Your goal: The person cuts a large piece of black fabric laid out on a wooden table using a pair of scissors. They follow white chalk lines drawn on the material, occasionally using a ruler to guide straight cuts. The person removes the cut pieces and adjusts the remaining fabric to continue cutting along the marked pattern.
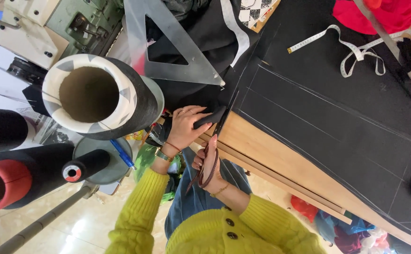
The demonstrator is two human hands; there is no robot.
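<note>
The right hand (pixel 209 164) grips the dark red handles of the scissors (pixel 217 141), fingers through the loops, blades biting into the edge of the black cloth (pixel 328 117) at the table (pixel 271 155) edge. Just beside it, the left hand (pixel 186 126) pinches the cloth edge, fingers curled. Chalk lines cross the cloth. Near: 1 clear triangle ruler (pixel 177 47), 1 tape measure (pixel 351 51), a big thread cone (pixel 102 96).

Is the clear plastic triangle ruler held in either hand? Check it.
No. The triangle ruler lies on the black fabric, while the right hand holds scissors and the left hand grips fabric.
</note>
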